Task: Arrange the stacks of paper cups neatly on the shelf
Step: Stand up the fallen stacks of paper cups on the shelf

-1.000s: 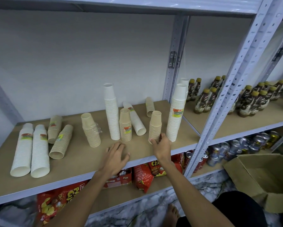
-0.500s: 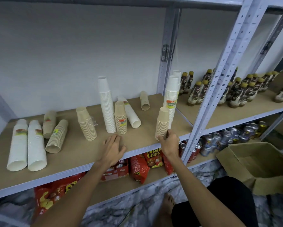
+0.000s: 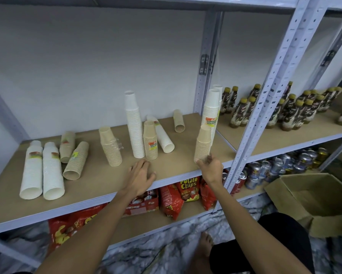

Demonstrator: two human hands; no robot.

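brown shelf board (image 3: 99, 178) on grey metal legs. on it: tall white cup stacks (image 3: 134, 125) and short brown cup stacks (image 3: 110, 146) standing up, more lying down (image 3: 42, 171), one flat hand (image 3: 140, 176).

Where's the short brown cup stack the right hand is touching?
In the head view, the short brown cup stack stands upright near the shelf's front right edge, just in front of the tall white stack, the right hand at its base.

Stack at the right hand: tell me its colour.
Tan, like kraft paper, on the stack at the right hand; head view.
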